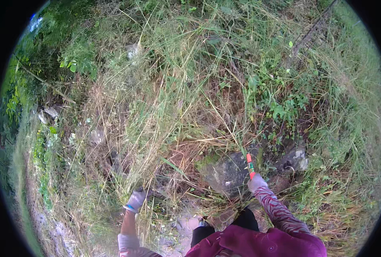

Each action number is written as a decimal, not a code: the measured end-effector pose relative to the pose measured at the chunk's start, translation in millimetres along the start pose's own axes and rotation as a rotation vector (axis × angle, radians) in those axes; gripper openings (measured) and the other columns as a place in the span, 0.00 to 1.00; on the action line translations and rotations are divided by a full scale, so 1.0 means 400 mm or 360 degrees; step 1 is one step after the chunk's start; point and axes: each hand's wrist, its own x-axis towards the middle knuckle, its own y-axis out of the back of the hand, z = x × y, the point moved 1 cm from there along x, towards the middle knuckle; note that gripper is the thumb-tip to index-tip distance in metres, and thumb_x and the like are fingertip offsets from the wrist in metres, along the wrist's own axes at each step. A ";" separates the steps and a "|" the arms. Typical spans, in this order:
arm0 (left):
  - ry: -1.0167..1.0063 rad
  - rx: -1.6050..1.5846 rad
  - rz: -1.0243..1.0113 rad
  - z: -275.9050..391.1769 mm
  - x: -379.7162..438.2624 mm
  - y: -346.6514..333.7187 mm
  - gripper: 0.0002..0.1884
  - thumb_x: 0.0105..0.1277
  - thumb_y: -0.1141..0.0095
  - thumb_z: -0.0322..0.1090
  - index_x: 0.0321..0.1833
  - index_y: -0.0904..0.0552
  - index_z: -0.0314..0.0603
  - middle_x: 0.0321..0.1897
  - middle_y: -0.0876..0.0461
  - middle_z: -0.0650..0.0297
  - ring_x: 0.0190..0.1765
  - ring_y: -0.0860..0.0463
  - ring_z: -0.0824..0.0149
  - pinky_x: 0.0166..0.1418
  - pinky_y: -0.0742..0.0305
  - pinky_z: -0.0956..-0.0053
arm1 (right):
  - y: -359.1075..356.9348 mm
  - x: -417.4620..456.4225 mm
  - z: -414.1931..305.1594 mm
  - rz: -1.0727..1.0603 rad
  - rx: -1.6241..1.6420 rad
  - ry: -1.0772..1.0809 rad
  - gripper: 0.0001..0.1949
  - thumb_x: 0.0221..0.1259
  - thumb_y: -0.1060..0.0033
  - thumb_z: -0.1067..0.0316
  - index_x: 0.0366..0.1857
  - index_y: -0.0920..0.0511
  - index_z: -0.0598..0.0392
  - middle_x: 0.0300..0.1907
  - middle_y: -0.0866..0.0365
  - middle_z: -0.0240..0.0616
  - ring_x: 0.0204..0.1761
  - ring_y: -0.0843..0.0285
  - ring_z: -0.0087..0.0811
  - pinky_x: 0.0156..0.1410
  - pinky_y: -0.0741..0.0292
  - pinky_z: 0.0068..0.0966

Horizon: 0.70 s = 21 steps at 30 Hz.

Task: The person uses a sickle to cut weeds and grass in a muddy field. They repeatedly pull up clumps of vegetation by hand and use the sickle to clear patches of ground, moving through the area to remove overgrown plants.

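Note:
My left hand (136, 199), in a pale work glove with a blue cuff edge, is closed around a bunch of long grass stalks (145, 160) at the lower left. At the lower right my gloved right hand (257, 183) grips an orange-red handle (250, 163) with a green band, which points up and away from me. Whatever tool part belongs to this handle cannot be made out. Just left of the handle lies a large grey rock (227, 173) with moss on its upper left side.
Tangled green and dry grass covers the slope ahead. A second rock (298, 159) sits right of my right hand. A thin branch (49, 84) slants at the upper left, near pale stones (50, 112). Pale stony ground (188, 226) shows beside my dark-clad legs.

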 end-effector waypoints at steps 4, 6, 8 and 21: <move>0.0241 -0.0656 0.0160 0.061 0.179 -0.232 0.09 0.59 0.48 0.33 0.41 0.21 0.41 0.29 0.18 0.59 0.33 0.19 0.61 0.40 0.25 0.71 | -0.112 -0.270 -0.066 0.0010 0.0010 -0.0018 0.16 0.55 0.48 0.57 0.36 0.26 0.63 0.30 0.20 0.53 0.36 0.19 0.49 0.41 0.23 0.40; 0.0723 -0.1458 -0.0092 0.244 0.283 -0.288 0.19 0.60 0.47 0.38 0.50 0.27 0.34 0.38 0.19 0.56 0.42 0.20 0.63 0.49 0.26 0.72 | -0.236 -0.404 -0.015 -0.0233 0.0063 -0.0016 0.16 0.53 0.46 0.55 0.32 0.24 0.61 0.26 0.20 0.49 0.32 0.19 0.45 0.39 0.23 0.38; 0.1401 -0.1526 -0.0466 0.460 0.352 -0.209 0.39 0.56 0.39 0.50 0.61 0.36 0.24 0.49 0.22 0.48 0.51 0.22 0.60 0.53 0.27 0.70 | -0.301 -0.472 -0.026 -0.0483 0.0172 0.0127 0.14 0.53 0.45 0.55 0.26 0.22 0.57 0.23 0.20 0.45 0.28 0.20 0.42 0.34 0.24 0.34; 0.0574 0.0449 -0.0968 0.262 0.285 -0.423 0.18 0.58 0.51 0.44 0.43 0.17 0.43 0.46 0.18 0.58 0.49 0.19 0.53 0.47 0.24 0.56 | -0.291 -0.794 -0.277 -0.0735 0.0394 0.0560 0.15 0.57 0.49 0.54 0.34 0.24 0.57 0.27 0.21 0.49 0.31 0.21 0.50 0.36 0.26 0.41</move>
